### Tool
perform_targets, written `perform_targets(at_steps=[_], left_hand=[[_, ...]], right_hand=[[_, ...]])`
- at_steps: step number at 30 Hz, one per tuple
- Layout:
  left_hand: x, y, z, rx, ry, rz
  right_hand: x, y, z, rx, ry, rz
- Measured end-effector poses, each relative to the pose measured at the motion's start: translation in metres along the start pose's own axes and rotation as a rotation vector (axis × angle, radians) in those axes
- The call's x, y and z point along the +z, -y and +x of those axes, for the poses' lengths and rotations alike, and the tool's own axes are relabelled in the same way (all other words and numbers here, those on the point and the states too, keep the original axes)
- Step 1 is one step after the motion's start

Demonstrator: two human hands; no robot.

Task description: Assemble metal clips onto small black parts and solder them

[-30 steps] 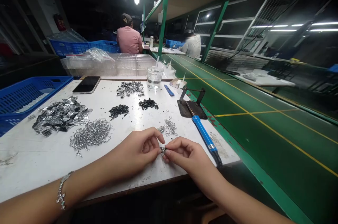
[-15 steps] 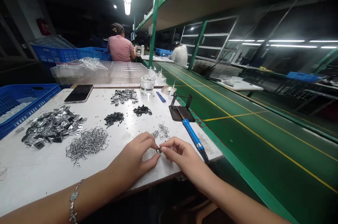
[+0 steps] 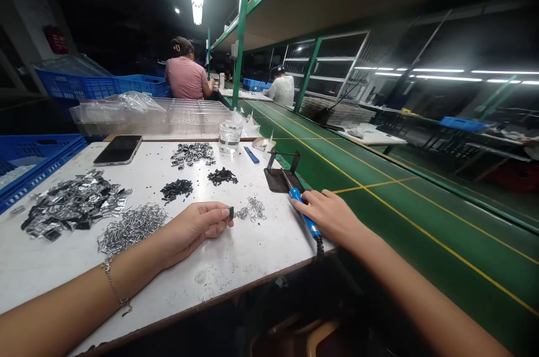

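Observation:
Between the thumb and fingers of my left hand is a small black part, held just above the white table. My right hand lies over the handle of a blue soldering iron, its fingers wrapped on it. The iron's tip rests on a dark metal stand. Small wire loops lie between the hands. Left of my left hand are a heap of metal pins and a larger pile of silvery and black pieces. Two black piles sit farther back.
A phone, a pile of metal pieces, a glass cup and a blue strip lie toward the table's back. Blue crates stand left. Two people sit beyond, beside the green conveyor.
My right hand has left the small part and moved right onto the soldering iron. My left hand has moved slightly left and up with the part. The view has shifted slightly.

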State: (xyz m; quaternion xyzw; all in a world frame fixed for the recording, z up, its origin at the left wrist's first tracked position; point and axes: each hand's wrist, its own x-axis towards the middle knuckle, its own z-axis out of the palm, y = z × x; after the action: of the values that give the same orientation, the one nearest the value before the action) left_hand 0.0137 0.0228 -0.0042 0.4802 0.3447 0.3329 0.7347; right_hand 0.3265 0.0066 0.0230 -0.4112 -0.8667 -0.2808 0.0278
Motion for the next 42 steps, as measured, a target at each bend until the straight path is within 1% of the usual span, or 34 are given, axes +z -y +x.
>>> perform_targets(at_steps=[2,4,6,9,10,11,12,13,16,20,25,30,34,38,42], left_hand=[[0.000,-0.001,0.001,-0.011,-0.006,-0.029],[0.000,-0.002,0.001,-0.019,-0.003,-0.056],[0.001,-0.003,0.002,-0.026,-0.004,-0.069],[0.001,-0.003,0.002,-0.035,-0.024,-0.074],[0.001,-0.003,0.002,-0.037,-0.025,-0.075],[0.001,-0.003,0.002,-0.036,-0.024,-0.077],[0.001,-0.002,0.001,-0.038,-0.022,-0.076],[0.001,-0.002,0.001,-0.042,-0.020,-0.074],[0.001,-0.003,0.000,-0.054,-0.025,-0.057],[0.002,-0.003,0.000,-0.045,0.000,-0.020],[0.001,-0.003,-0.002,-0.036,0.034,0.003],[0.001,-0.005,-0.003,-0.050,0.007,0.019],[0.002,-0.005,-0.002,-0.058,-0.004,0.038],[0.002,-0.005,-0.002,-0.061,-0.012,0.047],[0.003,-0.006,-0.002,-0.056,-0.031,0.061]], right_hand=[[-0.009,-0.002,-0.001,0.045,-0.065,0.017],[-0.023,0.000,-0.001,0.134,-0.182,0.151],[-0.038,0.006,0.001,0.283,-0.343,0.396],[-0.058,0.022,0.003,0.557,-0.610,0.778],[-0.062,0.028,0.003,0.611,-0.677,0.913],[-0.066,0.033,0.003,0.631,-0.714,1.038],[-0.069,0.038,0.003,0.623,-0.709,1.130],[-0.071,0.042,0.003,0.596,-0.675,1.202],[-0.073,0.052,0.004,0.528,-0.550,1.302],[-0.071,0.060,0.006,0.536,-0.488,1.266],[-0.065,0.060,0.004,0.499,-0.435,1.214],[-0.066,0.059,0.003,0.480,-0.399,1.216],[-0.069,0.059,0.006,0.489,-0.385,1.159],[-0.072,0.061,0.008,0.453,-0.378,1.115],[-0.079,0.063,0.009,0.381,-0.386,1.073]])
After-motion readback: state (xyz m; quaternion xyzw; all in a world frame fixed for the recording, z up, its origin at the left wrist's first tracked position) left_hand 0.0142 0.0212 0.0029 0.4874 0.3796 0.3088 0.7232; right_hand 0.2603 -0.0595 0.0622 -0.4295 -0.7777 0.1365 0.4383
